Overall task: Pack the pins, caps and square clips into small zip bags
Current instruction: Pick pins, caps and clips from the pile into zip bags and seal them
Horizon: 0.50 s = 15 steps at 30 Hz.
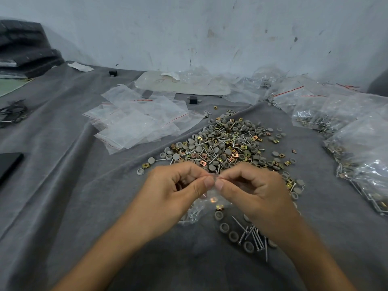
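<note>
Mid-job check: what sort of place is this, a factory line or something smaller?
Likely a small hand-packing bench, not a line: a cloth-covered table against a scuffed wall, a loose heap of pins, caps and clips, empty zip bags left, filled bags right.

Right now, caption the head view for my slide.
Left hand and right hand pinch a small clear zip bag beside loose round grey caps, steel pins and brass square clips.
</note>
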Available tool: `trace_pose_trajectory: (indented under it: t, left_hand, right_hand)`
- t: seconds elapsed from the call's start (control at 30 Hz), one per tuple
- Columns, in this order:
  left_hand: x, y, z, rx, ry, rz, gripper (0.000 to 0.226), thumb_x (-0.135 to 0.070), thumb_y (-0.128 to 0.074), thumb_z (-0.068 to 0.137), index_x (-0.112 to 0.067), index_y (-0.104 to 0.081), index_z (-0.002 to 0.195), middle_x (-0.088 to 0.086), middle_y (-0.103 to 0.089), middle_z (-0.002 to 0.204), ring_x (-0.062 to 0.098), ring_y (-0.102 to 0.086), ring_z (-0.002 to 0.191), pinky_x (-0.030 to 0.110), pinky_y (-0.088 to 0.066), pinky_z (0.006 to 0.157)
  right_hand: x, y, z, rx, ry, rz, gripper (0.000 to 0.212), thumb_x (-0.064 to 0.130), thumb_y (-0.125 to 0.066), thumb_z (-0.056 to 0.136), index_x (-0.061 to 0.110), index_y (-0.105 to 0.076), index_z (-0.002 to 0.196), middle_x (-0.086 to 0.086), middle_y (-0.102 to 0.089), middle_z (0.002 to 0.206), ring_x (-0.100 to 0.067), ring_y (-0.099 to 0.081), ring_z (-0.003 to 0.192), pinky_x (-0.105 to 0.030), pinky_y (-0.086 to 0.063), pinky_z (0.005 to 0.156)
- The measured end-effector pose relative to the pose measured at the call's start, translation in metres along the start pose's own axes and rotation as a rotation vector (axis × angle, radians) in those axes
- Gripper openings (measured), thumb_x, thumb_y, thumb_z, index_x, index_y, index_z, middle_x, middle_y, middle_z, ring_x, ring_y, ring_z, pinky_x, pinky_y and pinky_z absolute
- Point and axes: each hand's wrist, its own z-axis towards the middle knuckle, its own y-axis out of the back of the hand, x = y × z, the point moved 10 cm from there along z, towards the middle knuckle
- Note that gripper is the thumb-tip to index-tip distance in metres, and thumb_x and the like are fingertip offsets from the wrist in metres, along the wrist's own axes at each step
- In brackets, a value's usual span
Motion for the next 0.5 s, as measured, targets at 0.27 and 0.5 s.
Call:
trace_pose_trajectory:
  t: [0.27,0.5]
  left_hand:
    - [0.005,0.026,0.004,-0.176,0.017,-0.061,0.009,-0.035,-0.070,0.088,-0.029,-0.077,0.091,0.010,-0.071,0.077,0.017,-0.057,0.065,0.027,-0.046,0.060]
    - [0.004,0.036,0.002,-0.238,0.017,-0.042,0.016,-0.045,-0.069,0.086,-0.030,-0.075,0.088,0.008,-0.072,0.077,0.012,-0.059,0.068,0.023,-0.048,0.062]
  right_hand:
    - [-0.013,0.022,0.002,-0.074,-0.122,0.114,0.007,0.031,-0.075,0.085,0.025,-0.076,0.088,-0.002,-0.073,0.079,-0.013,-0.061,0.063,-0.019,-0.049,0.055]
    - [-0.022,0.031,0.001,-0.082,-0.159,0.136,0.014,0.034,-0.074,0.083,0.024,-0.076,0.092,-0.003,-0.073,0.083,-0.015,-0.062,0.071,-0.027,-0.052,0.064]
